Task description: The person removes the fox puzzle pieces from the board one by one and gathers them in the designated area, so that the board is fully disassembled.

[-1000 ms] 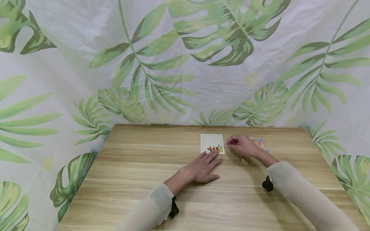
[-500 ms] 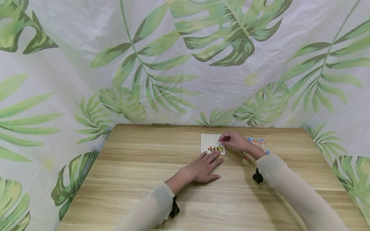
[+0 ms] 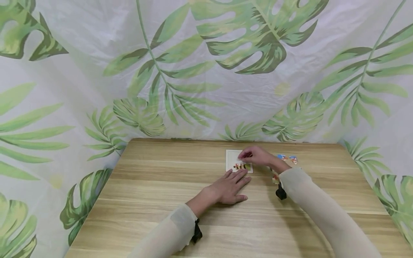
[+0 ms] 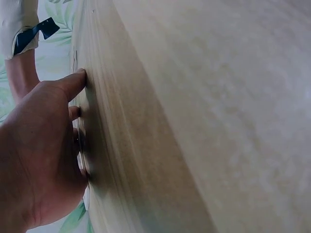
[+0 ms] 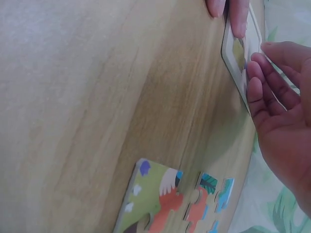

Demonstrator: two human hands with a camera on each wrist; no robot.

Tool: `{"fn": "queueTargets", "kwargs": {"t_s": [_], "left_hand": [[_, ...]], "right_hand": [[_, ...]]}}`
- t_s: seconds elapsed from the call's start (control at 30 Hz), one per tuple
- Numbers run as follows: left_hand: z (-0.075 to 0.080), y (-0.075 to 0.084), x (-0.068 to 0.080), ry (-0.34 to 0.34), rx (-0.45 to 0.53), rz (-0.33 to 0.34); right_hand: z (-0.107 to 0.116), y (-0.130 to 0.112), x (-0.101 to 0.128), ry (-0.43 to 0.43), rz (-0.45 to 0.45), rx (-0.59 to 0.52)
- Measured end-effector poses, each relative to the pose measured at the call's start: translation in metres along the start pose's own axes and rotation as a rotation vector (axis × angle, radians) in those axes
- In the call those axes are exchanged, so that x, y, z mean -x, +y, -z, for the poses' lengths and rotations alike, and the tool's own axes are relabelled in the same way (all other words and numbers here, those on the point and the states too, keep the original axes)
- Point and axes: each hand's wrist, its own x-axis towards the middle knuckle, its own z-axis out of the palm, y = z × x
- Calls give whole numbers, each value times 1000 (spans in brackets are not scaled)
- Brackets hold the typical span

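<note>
A white puzzle board (image 3: 233, 153) lies toward the far side of the table, with a few joined colourful pieces (image 3: 241, 166) along its near edge. My left hand (image 3: 229, 188) rests flat with fingers spread, fingertips over the board's near edge. In the right wrist view, one of its fingers (image 5: 238, 22) presses on the board. Above the board's middle, my right hand (image 3: 256, 156) has thumb and fingers drawn together, pinching what looks like a small puzzle piece, mostly hidden by the fingertips.
Several loose puzzle pieces (image 5: 198, 204) lie on the wooden table (image 3: 180, 168) to the right of the board, partly hidden under the right forearm in the head view. Behind the table's far edge hangs a leaf-patterned cloth (image 3: 200, 107). Each wrist carries a black camera mount (image 3: 281, 192).
My right hand has moved left, from beside the board to over its middle. The left hand has stayed at the near edge, and the board has kept its place.
</note>
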Motion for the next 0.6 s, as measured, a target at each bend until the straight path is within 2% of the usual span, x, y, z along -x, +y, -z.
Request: {"fn": "queueTargets", "kwargs": {"t_s": [0.17,0.4,0.6], "left_hand": [[-1,-1,-1,-17,11,4],[1,0,0,-5,4,5],[0,0,0,-2,9,9]], "right_hand": [[-2,3,-5,-29,35,10],[-3,6,-8,-56,102,-1],[-5,10,-10,-60,121,-25]]}}
